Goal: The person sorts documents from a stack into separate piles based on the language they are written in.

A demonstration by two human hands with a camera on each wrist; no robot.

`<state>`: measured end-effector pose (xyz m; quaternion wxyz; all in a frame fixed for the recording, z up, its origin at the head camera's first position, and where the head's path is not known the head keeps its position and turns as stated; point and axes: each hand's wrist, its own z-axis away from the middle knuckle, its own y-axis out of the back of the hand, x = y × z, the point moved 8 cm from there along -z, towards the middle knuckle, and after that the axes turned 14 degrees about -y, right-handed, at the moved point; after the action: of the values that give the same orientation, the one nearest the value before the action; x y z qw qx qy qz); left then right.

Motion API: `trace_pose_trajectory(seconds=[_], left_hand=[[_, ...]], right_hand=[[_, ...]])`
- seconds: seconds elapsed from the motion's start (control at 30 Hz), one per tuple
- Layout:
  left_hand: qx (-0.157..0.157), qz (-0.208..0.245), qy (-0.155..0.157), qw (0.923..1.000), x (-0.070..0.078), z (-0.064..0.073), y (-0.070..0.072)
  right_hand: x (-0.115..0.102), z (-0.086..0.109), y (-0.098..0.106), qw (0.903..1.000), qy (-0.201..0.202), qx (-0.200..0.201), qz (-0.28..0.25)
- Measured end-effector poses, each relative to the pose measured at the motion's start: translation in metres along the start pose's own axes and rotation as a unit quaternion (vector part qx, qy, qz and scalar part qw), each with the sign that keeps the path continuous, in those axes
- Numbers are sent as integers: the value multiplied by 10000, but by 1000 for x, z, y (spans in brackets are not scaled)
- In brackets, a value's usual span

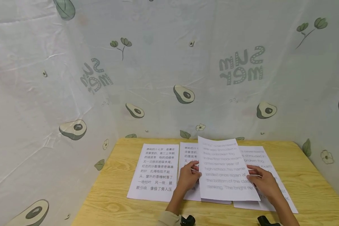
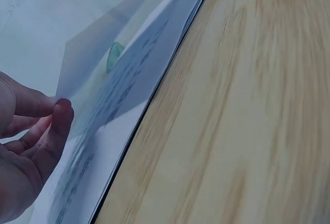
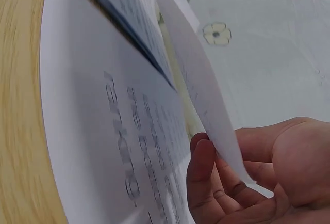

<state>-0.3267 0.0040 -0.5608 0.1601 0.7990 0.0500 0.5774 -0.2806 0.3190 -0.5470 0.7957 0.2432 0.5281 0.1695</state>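
A sheet of paper [image 1: 223,172] printed with English text is raised above the table, held by both hands at its side edges. The left hand [image 1: 188,177] pinches its left edge between thumb and fingers; the left wrist view shows this left hand [image 2: 36,136] at the sheet's margin. At the opposite edge the right hand [image 1: 261,179] pinches the paper, also seen in the right wrist view, where the right hand [image 3: 247,172] has its thumb and fingers on either side of the sheet [image 3: 206,84]. Beneath lies a middle stack with Chinese text [image 1: 188,153], partly covered.
To the left, a page of Chinese text [image 1: 157,172] lies flat. An English-text page [image 1: 279,188] lies at the right, partly behind the right hand. They rest on a wood-grain table [image 1: 107,194]; a pale avocado-patterned curtain [image 1: 158,62] hangs behind it.
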Motion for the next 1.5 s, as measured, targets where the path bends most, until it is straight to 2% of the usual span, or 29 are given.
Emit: trace_pose_trajectory(seconds=[0.23, 0.43, 0.63, 0.93, 1.07, 1.27, 1.4, 1.5], left_hand=[[55, -29, -45, 10000, 6, -5, -20], [68, -6, 123, 9999, 13, -7, -38], [28, 73, 211, 9997, 21, -10, -59], [-9, 87, 253, 9996, 30, -13, -87], [-35, 181, 320, 9993, 31, -13, -97], [-69, 192, 291, 9994, 32, -14, -106], [-45, 122, 281, 9995, 30, -16, -108], [-67, 183, 377, 9991, 27, -16, -111]], right_hand=[[13, -6, 18, 9998, -51, 54, 183], [26, -6, 34, 9994, -145, 120, 302], [44, -9, 51, 9985, -324, 205, 390], [69, -17, 68, 9955, -824, 235, 416], [73, -18, 75, 9947, -812, 276, 561], [78, -19, 81, 9949, -772, 82, 646], [78, -21, 85, 9964, -561, -94, 634], [82, -23, 86, 9964, -559, -207, 610]])
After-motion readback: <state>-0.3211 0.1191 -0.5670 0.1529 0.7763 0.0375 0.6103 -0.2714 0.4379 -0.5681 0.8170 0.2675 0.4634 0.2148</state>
